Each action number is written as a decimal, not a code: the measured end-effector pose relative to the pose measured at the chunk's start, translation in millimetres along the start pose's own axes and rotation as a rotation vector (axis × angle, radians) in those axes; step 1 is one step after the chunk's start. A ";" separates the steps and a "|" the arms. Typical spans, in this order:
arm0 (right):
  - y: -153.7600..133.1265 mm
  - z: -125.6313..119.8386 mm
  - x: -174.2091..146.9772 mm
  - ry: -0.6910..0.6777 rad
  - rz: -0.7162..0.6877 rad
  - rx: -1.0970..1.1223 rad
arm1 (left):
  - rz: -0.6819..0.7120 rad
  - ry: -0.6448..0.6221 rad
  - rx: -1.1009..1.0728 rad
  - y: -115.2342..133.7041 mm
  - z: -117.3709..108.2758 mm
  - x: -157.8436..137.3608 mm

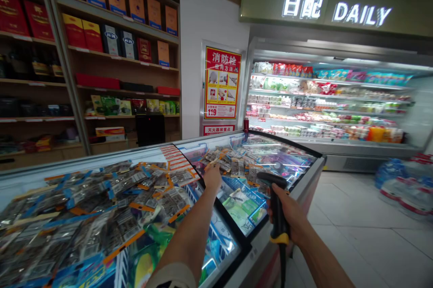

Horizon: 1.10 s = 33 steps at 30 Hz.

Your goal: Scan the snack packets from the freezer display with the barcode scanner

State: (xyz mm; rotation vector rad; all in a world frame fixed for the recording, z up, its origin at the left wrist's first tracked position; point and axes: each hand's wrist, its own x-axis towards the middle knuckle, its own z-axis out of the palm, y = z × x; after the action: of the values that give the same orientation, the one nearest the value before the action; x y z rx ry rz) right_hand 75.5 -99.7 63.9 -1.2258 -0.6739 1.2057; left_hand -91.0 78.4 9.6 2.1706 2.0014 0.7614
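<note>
My right hand (287,211) is wrapped round the handle of a black and yellow barcode scanner (278,216). The scanner stands upright, its head at the top and a cable running down. My left hand (212,176) reaches over the freezer's glass top, among small snack packets (237,167) in clear wrapping. Its fingers are small and blurred against those packets, so I cannot make out whether they grip one. More packets with orange and blue edges (111,189) lie in a wide spread to the left of my left forearm.
The chest freezer (252,252) has dark-framed glass lids, with blue baskets (243,189) inside. Behind it stand shelves of boxed goods (117,44) and a red fire-hydrant notice (222,83). A lit refrigerated display (324,103) lines the right; wrapped water bottles (407,184) sit on the floor.
</note>
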 end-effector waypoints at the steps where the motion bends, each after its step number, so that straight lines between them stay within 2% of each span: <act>1: 0.3 0.5 -0.2 -0.002 0.003 0.000 | 0.016 0.039 0.037 -0.8 -0.1 0.5; 4: 0.2 2.9 -1.0 -0.002 0.010 0.007 | 0.111 0.113 0.136 -2.6 -1.2 -1.2; 8: -1.0 9.0 -4.0 0.015 0.014 -0.001 | 0.298 0.053 0.127 -3.5 -8.6 -7.4; 10: -1.3 12.5 -6.8 0.009 0.008 -0.015 | 0.227 0.104 0.072 -6.4 -13.6 -8.8; 12: -1.2 15.6 -9.7 0.003 0.001 -0.020 | 0.069 0.166 0.040 -11.6 -17.3 -8.3; 13: -1.0 16.9 -11.0 0.001 -0.002 -0.022 | -0.002 0.147 0.037 -14.4 -18.2 -7.6; 15: -0.4 19.3 -12.9 0.001 -0.005 -0.027 | -0.080 0.023 0.040 -18.2 -17.9 -6.1; 17: 0.4 21.6 -14.4 -0.007 0.004 -0.027 | -0.076 -0.075 0.011 -18.3 -16.4 -5.4; 18: 0.7 22.8 -15.1 -0.010 0.009 -0.022 | -0.054 -0.076 -0.019 -17.2 -15.8 -5.6; 21: 1.7 26.3 -17.6 -0.027 0.028 -0.011 | -0.016 -0.003 -0.102 -15.0 -17.7 -8.9; 23: 2.2 28.6 -19.4 -0.041 0.033 -0.022 | -0.004 0.021 -0.060 -19.8 -22.0 -13.5; 28: 2.2 34.8 -23.3 -0.063 0.038 -0.037 | -0.001 -0.002 0.219 -62.0 -37.9 -30.9; 33: 1.4 39.2 -27.5 -0.080 0.033 -0.023 | -0.064 0.030 0.372 -110.5 -61.8 -43.0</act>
State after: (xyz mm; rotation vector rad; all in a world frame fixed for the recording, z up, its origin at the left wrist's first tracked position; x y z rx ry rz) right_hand 31.8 -112.4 78.7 -1.2174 -0.7302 1.2831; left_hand -217.8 36.2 7.3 2.2734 2.3761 0.4426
